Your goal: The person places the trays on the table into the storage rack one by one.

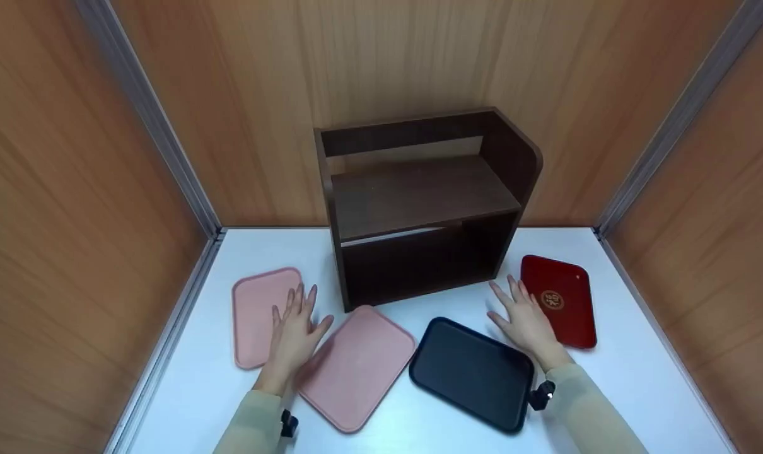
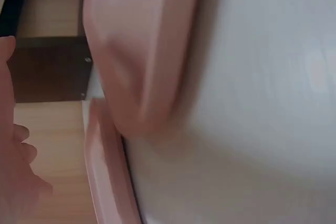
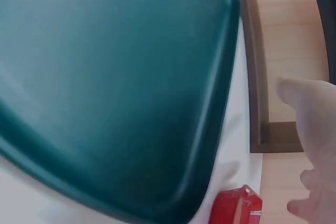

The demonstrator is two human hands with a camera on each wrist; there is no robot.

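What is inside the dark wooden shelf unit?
Nothing shows on the upper board of the shelf unit. Its lower compartment is in shadow, so its depths cannot be checked; no tray shows there.

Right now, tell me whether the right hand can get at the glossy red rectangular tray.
Probably yes. The right hand lies open on the white table, right beside the glossy red rectangular tray, with nothing between them.

pink tray: blurred, cut off at top | dark tray: cut off left | red tray: only a corner showed
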